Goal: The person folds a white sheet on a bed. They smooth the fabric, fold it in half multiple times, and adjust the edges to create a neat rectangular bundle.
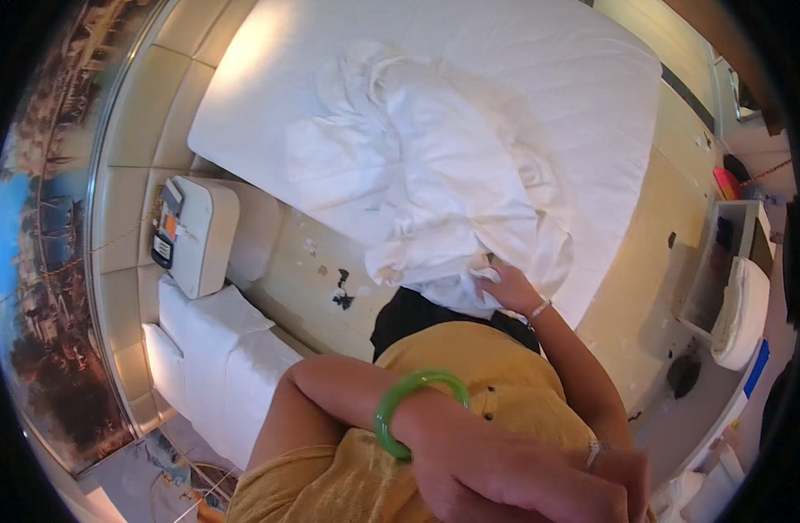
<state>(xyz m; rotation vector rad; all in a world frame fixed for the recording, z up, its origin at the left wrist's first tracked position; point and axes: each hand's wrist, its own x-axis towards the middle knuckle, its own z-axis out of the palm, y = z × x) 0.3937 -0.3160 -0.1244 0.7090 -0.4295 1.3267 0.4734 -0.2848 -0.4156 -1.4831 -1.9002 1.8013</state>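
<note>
A crumpled white bed sheet (443, 166) lies heaped on the bed (592, 78), its near end hanging toward my body. My right hand (506, 288), with a thin bracelet at the wrist, is closed on the near edge of this cloth. Across my yellow top, my bent left arm wears a green bangle (384, 418). My left hand (513, 475) is close to the camera at the lower right, above my right upper arm. Its fingers are curled, and whatever they may hold is hidden.
At left, a white bedside unit (210, 231) carries a dark device (163, 248). Below it stands a white-covered seat or bed (234, 357). Dark scraps (341, 292) mark the floor. On the right are a shelf unit (709, 261) and a folded white towel or pad (740, 309).
</note>
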